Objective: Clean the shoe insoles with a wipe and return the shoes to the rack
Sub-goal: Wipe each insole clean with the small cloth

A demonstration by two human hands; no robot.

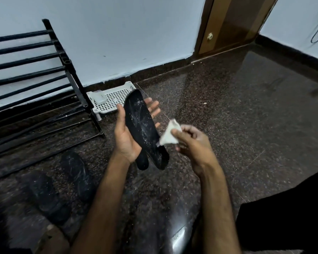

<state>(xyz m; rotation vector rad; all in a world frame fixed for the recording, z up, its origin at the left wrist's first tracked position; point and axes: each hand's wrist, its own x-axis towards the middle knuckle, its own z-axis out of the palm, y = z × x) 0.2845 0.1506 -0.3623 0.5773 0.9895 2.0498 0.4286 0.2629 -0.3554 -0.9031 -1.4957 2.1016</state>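
My left hand holds a black insole upright above the floor, thumb on its left edge and fingers behind it. White specks streak its surface. A second black piece shows behind its lower end. My right hand pinches a crumpled white wipe that touches the insole's right edge near the heel. Two black shoes lie on the floor at the lower left. The black shoe rack stands at the left against the wall.
A white perforated plastic basket sits on the floor by the wall, right of the rack. A brown wooden door is at the upper right. Dark speckled granite floor spreads to the right. A cable hangs on the far right wall.
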